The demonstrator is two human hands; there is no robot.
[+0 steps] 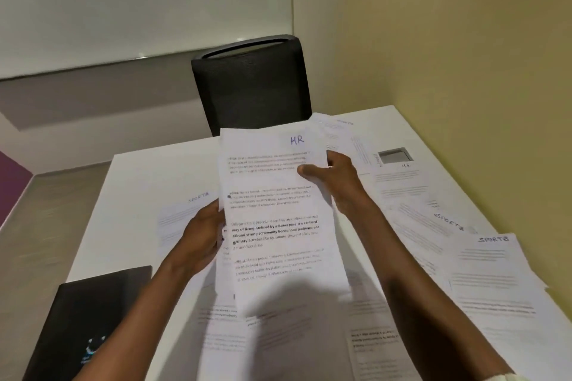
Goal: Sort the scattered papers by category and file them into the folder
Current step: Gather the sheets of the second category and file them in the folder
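White "HR" sheet [278, 210] held up; "SPORTS" papers [492, 260] scattered.

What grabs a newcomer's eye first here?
The HR sheet, held up mid-frame by both hands: left hand on its left edge, right hand on its right. Behind it, SPORTS papers lie scattered over the white table, with a black folder at its near-left corner.
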